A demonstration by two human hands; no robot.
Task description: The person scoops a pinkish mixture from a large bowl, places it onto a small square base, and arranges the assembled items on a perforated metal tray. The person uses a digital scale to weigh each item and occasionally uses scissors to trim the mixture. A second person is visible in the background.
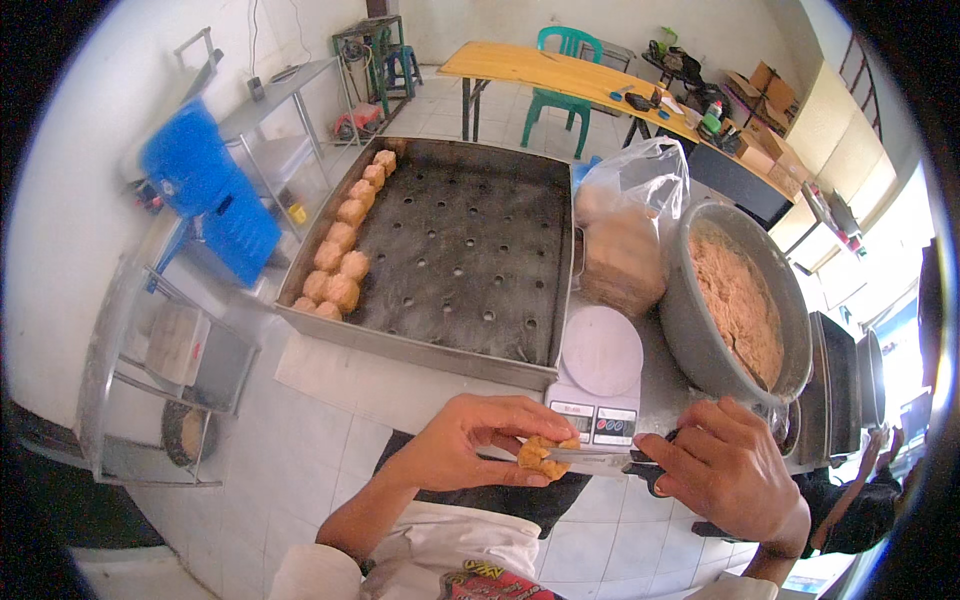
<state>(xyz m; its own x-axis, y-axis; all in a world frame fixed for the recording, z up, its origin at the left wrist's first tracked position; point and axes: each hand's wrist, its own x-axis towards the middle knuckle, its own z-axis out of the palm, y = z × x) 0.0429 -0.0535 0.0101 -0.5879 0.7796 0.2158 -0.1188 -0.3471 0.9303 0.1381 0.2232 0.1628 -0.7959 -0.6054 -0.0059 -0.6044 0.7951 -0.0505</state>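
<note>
Over the counter edge, in front of the scale: both hands are working one piece.
left hand: left hand (455, 445) is curling narrow around a small golden-brown fried tofu puff (541, 455), pinching it between thumb and fingertips.
right hand: right hand (730, 470) is closing on the dark handle of a thin steel knife (590, 455), its blade lying flat against the puff.
piece in hand: puff is sitting at the blade, below the white digital kitchen scale (598, 370); whether the cut is started, cannot tell.
done so far: about ten similar golden puffs (345, 245) are lining up in one column along the left side of the large dark perforated metal tray (470, 250).
left to do: most of the tray is showing bare holes, so by my judgement the work is sitting at an early stage.
filling: big grey round bowl (690, 330) is holding a heap of pale brown minced mixture (740, 300), looking nearly full.
stock: clear plastic bag (630, 225) of more brown pieces is standing between tray and bowl.
</note>
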